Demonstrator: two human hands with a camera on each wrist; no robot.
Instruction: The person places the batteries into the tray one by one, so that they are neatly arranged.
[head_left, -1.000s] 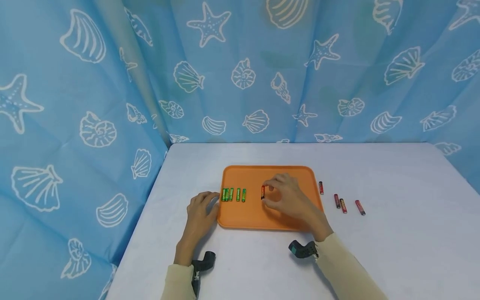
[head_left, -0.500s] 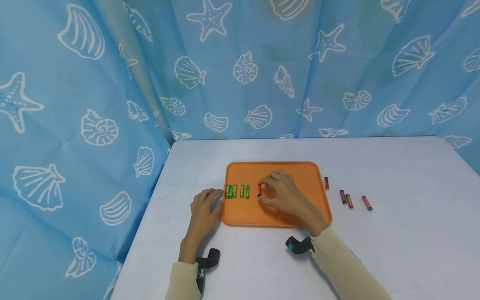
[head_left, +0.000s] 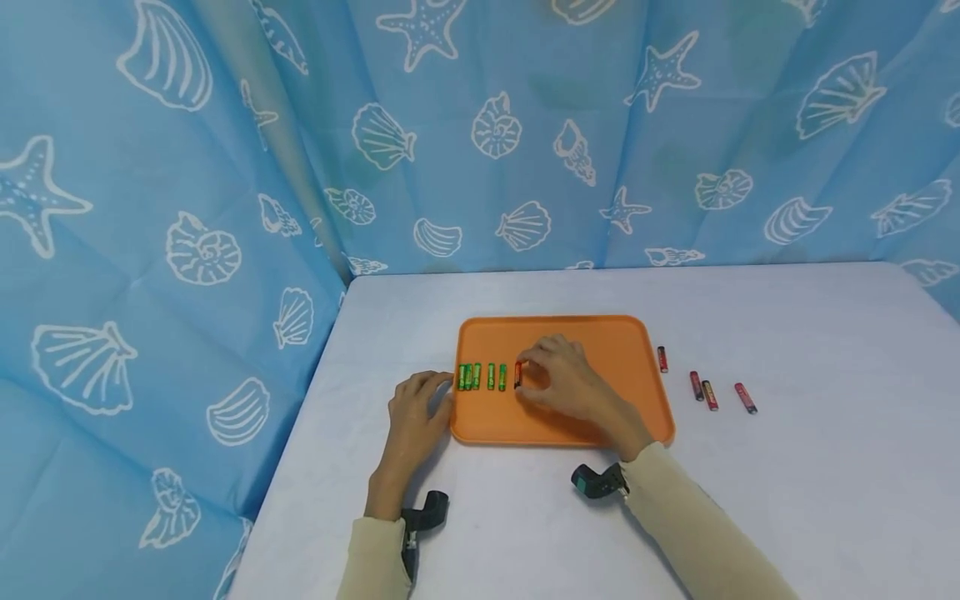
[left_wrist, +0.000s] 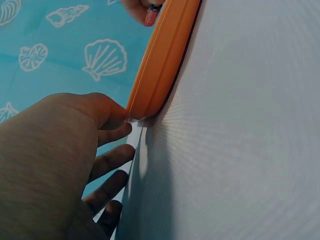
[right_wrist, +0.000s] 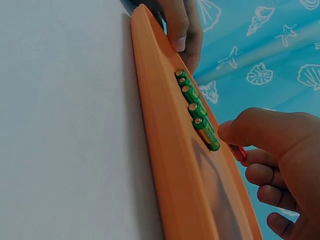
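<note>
An orange tray lies at the middle of the head view, and inside its left part five green batteries stand in a row, their long sides roughly parallel: three close together at the left rim, then two more spaced out to the right. Just right of that row, within the tray's outline, is a red battery, pinched between thumb and forefinger of the right hand; whether it touches the tray floor cannot be told. The left hand has its fingers loosely spread, the tips touching the tray's left rim. Right of centre, outside the tray, four loose batteries, mainly red, lie on the white table, one near the tray's right rim and two side by side. In the right wrist view the thumb hides most of the pinched battery, and the left hand is cut off at the top. In the left wrist view the tray's outer wall hides its floor, while only a bit of the right hand and a red battery end show at the top edge. The battery lettering is too small to read.
</note>
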